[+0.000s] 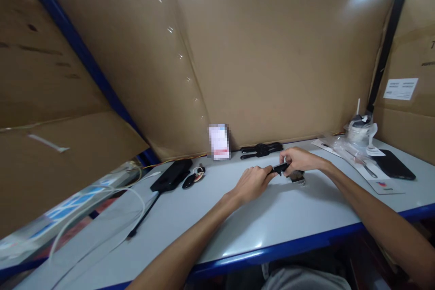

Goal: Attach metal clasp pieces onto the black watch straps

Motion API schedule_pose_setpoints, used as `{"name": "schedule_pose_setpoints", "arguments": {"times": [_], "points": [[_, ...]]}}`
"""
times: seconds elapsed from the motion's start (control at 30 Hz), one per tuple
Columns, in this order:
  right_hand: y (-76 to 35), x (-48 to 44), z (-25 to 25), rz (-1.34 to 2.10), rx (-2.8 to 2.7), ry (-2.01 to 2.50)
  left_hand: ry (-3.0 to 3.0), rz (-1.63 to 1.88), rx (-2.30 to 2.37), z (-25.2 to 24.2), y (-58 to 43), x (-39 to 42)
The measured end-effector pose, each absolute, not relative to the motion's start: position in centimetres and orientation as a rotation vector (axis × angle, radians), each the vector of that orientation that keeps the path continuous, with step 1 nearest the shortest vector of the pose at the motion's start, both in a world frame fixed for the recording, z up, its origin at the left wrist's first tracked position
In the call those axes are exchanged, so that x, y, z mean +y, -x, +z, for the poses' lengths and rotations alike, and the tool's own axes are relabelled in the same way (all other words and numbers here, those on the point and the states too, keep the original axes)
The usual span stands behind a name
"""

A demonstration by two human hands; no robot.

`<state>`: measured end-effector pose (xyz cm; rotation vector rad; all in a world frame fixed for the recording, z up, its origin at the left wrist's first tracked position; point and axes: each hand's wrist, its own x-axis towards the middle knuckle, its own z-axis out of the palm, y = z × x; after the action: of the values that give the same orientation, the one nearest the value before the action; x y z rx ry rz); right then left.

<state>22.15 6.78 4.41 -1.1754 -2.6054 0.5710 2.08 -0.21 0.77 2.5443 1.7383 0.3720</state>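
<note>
My left hand (253, 182) is closed on the near end of a slim black object (280, 169), held just over the grey tabletop. What kind of object it is, I cannot make out. My right hand (301, 161) has its fingers bent around the other end of the same black piece, thumb and fingertips close together. Below the right hand lies a small dark item in a clear wrapper (297, 178), partly covered by the fingers. Behind both hands a flat black piece with several arms (261, 150) rests near the cardboard wall.
A lit phone-like screen (219, 142) leans on the cardboard (272, 63). To the left are a black box with a cable (172, 175), keys (194, 177) and a power strip (68, 210). On the right are a wrapped cup (359, 132), packaging (353, 158) and a black phone (396, 164).
</note>
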Motion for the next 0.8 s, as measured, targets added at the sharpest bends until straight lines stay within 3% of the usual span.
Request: {"name": "schedule_pose_setpoints", "arguments": {"times": [0.17, 0.3, 0.8], "points": [[-21.8, 5.7, 4.6, -0.018, -2.223, 1.138, -2.136, 0.863, 1.648, -1.6, -1.9, 1.4], [-20.5, 4.8, 3.6, 0.1, -2.279, 1.191, -1.829, 1.077, 1.604, -2.8, -1.8, 2.5], [-18.5, 5.0, 1.1, 0.184, -2.393, 1.433, -2.137, 0.815, 1.894, -2.0, -2.7, 0.9]]}}
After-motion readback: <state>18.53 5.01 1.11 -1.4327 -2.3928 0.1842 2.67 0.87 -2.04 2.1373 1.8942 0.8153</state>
